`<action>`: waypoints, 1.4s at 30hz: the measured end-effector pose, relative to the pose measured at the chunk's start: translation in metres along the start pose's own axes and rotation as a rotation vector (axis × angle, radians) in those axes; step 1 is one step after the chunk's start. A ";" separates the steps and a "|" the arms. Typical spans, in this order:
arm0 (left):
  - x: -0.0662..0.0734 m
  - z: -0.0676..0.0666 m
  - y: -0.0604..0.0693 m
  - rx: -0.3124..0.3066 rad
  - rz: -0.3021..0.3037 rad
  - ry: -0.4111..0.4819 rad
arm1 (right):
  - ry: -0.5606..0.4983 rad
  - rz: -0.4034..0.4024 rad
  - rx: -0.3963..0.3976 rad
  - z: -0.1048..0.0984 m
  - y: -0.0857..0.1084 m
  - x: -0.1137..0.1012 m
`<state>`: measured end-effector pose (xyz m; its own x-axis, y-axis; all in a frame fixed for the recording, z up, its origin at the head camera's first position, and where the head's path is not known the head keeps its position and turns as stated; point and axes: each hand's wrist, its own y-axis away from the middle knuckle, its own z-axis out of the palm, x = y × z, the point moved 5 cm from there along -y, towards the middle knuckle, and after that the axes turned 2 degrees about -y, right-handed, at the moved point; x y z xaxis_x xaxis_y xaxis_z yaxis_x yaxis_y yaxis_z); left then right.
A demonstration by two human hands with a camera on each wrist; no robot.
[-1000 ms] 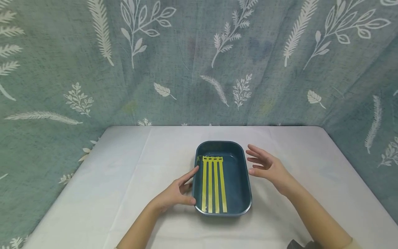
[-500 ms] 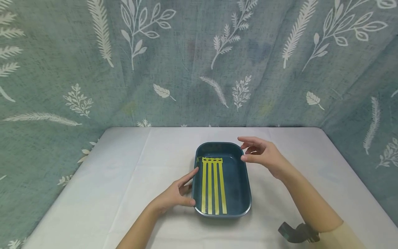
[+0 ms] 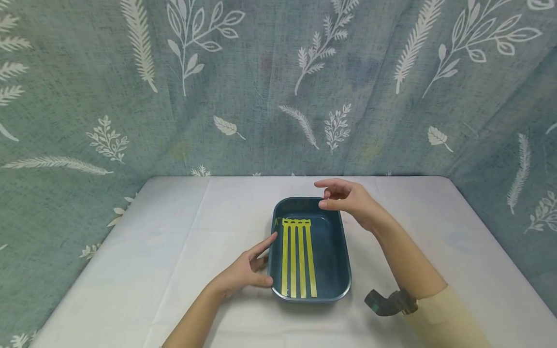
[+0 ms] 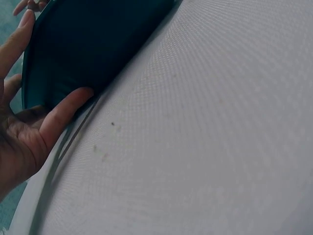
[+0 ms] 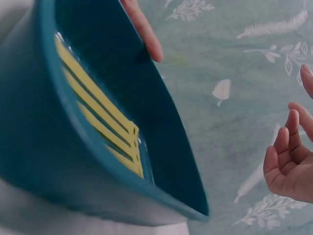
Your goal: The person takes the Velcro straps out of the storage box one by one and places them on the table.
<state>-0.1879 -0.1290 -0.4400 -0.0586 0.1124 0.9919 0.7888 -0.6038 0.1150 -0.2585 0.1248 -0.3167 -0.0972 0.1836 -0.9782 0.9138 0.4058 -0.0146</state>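
Note:
A dark teal, deep rectangular tray [image 3: 331,256] sits on the white table. Inside it, along its left half, lie several yellow strips [image 3: 293,261] joined at the far end by a band with small holes. My left hand [image 3: 241,275] rests against the tray's left wall, thumb and index finger spread, the index fingertip at the rim. Its thumb touches the outer wall in the left wrist view. Over the tray's far right corner hovers my right hand [image 3: 353,198], fingers loosely bent and thumb apart from them; the right wrist view shows nothing held.
A white cloth covers the table [image 3: 209,203] around the tray. Behind and at both sides hangs a grey-green curtain [image 3: 256,63] with white leaf prints. A dark wrist device [image 3: 389,303] sits on the right forearm by the pale sleeve [image 3: 444,314].
My right hand has moved from beside the tray's right wall, away from me and leftward, to above its far right corner. The left hand, tray and strips stay in place.

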 end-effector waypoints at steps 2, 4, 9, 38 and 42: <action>-0.001 -0.001 0.000 0.004 0.002 0.001 | -0.024 -0.003 -0.007 0.002 -0.007 0.002; -0.002 -0.001 0.000 0.002 0.005 0.005 | -0.046 0.002 -0.008 0.004 -0.014 0.005; -0.004 0.000 0.000 -0.007 0.004 0.010 | -0.057 0.043 -0.005 0.009 -0.030 0.020; -0.004 0.002 0.002 -0.027 0.017 0.014 | 0.242 0.053 -0.139 0.069 -0.074 0.085; -0.006 0.002 0.001 -0.027 0.015 0.011 | 0.405 0.050 -0.134 0.071 -0.074 0.086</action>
<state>-0.1860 -0.1288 -0.4456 -0.0539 0.0943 0.9941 0.7725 -0.6269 0.1014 -0.3066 0.0471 -0.4144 -0.2254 0.5320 -0.8162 0.8644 0.4956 0.0844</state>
